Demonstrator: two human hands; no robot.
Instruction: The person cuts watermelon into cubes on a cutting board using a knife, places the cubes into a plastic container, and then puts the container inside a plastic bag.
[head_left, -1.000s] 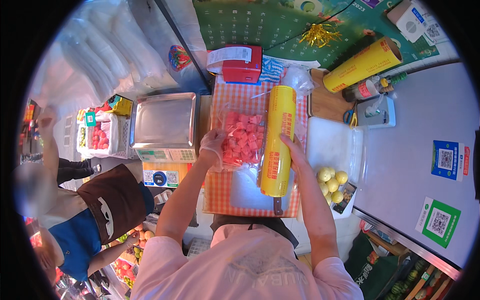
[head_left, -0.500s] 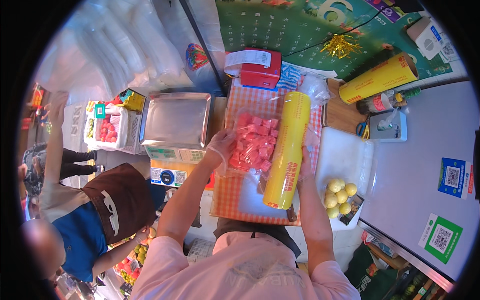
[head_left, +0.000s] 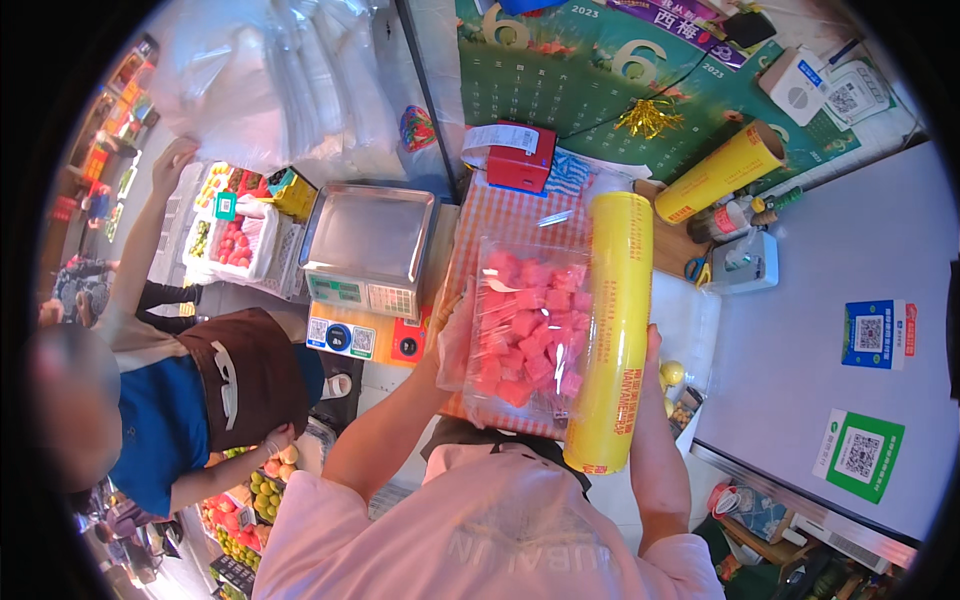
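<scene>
A clear plastic tray of pink watermelon cubes (head_left: 527, 327) is lifted close to the camera, above the red checked counter (head_left: 505, 222). My left hand (head_left: 452, 325), in a thin clear glove, holds the tray's left edge. A long yellow roll of cling film (head_left: 612, 330) lies along the tray's right side, with film stretched over the fruit. My right hand (head_left: 652, 347) rests against the roll's right side, mostly hidden behind it.
A steel weighing scale (head_left: 368, 238) sits left of the counter, a red receipt printer (head_left: 520, 160) behind it. A second yellow roll (head_left: 718, 172) lies at the back right. A person in a brown apron (head_left: 190, 380) stands at the left, reaching up by fruit boxes (head_left: 238, 240).
The tray and roll have come up much nearer to the camera. The person at the left has raised an arm toward the hanging plastic bags.
</scene>
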